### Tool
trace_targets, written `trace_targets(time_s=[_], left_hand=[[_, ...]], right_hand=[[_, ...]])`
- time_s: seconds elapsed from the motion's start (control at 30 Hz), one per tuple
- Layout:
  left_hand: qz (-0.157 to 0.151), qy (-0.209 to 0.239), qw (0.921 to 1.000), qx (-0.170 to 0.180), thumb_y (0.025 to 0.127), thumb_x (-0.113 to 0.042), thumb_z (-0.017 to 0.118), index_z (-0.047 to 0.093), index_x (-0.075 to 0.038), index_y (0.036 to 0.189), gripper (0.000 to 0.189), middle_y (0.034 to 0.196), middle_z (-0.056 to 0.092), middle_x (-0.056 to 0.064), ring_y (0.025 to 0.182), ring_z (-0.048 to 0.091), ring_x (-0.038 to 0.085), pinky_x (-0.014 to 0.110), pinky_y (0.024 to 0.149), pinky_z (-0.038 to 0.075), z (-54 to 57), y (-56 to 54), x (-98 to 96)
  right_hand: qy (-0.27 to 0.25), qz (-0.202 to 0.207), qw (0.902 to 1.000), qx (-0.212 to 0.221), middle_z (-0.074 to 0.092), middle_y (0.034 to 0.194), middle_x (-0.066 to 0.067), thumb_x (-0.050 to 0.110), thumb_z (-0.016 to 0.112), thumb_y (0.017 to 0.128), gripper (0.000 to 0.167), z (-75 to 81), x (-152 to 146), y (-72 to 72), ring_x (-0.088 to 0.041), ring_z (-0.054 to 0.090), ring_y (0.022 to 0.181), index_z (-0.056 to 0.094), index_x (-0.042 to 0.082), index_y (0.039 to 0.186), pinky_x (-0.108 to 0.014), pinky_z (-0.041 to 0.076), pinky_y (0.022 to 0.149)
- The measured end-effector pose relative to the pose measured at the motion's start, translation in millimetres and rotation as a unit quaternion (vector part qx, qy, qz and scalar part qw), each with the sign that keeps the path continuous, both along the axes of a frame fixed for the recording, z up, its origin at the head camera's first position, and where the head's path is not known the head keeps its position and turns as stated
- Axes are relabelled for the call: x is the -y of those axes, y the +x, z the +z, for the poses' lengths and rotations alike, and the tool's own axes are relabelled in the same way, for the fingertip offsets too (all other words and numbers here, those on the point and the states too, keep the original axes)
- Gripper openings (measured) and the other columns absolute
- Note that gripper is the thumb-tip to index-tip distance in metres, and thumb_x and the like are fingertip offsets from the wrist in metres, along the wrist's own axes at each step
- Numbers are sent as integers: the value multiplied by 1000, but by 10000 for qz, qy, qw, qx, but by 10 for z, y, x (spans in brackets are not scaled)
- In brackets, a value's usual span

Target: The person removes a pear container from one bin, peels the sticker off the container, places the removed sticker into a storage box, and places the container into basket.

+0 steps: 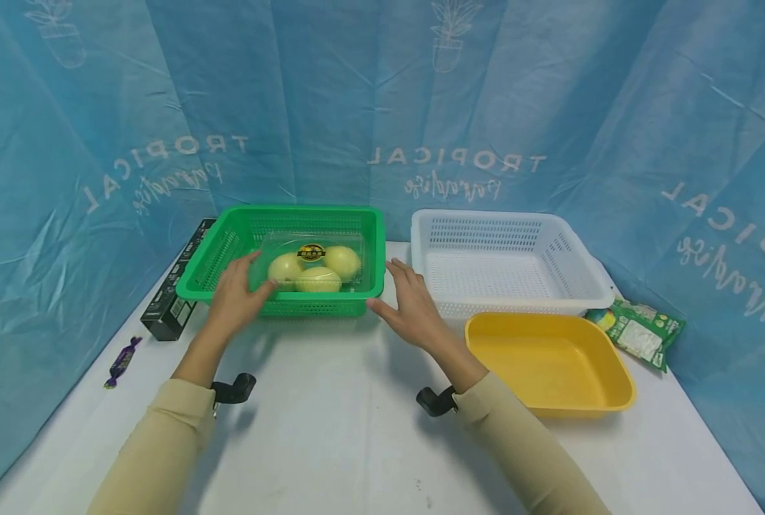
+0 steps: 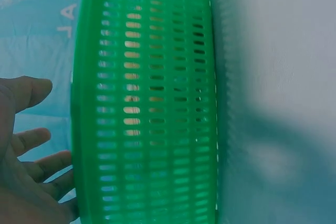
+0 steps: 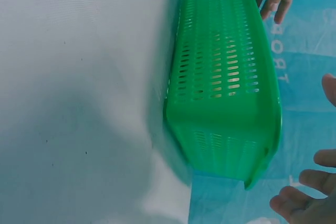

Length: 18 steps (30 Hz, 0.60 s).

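Observation:
A green perforated basket (image 1: 318, 307) stands at the back of the table, left of centre. In it lies a clear plastic box (image 1: 273, 247) with several pale yellow-green round fruits (image 1: 318, 280) and a dark label on its lid. My left hand (image 1: 237, 292) is over the basket's front left rim, fingers spread and holding nothing. Just off the basket's right front corner, my right hand (image 1: 411, 304) hovers with relaxed, parted fingers and nothing in its grasp. The left wrist view has the basket's slotted side (image 2: 157, 103) close beside the left hand's fingers.
Right of the green basket is a white basket (image 1: 491, 279), with a yellow tub (image 1: 549, 365) in front. A green packet (image 1: 642, 332) lies at the far right. Left of the green basket are a long black box (image 1: 169, 307) and a purple-wrapped candy (image 1: 122, 363). A blue curtain (image 1: 330, 107) hangs behind.

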State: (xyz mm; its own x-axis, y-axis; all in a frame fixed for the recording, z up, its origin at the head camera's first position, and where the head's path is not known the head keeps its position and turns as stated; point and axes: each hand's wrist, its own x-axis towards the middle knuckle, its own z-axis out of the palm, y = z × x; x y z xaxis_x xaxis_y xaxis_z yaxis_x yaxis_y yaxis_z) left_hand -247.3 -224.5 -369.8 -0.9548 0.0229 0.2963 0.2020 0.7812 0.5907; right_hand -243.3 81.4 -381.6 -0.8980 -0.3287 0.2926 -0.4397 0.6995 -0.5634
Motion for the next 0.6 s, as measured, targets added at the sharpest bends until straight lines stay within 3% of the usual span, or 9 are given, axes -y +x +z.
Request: trace_targets(time_s=[0.43, 0.6], left_hand=[[-125, -203, 9986, 481, 94, -27, 54, 24, -1, 147, 66, 147, 26, 32, 134, 26, 50, 66, 104, 25, 14, -203, 147], [-215, -194, 9962, 822, 96, -32, 53, 20, -4, 149, 69, 149, 21, 31, 136, 22, 50, 66, 105, 24, 32, -280, 203]], right_hand=[[-307, 6, 9990, 318, 22, 156, -13, 44, 56, 92, 77, -73, 105, -111, -35, 26, 141, 23, 5, 149, -52, 27, 113], [-304, -23, 9984, 468, 20, 157, -14, 45, 55, 92, 78, -99, 140, -168, -35, 23, 143, 21, 6, 150, -52, 25, 113]])
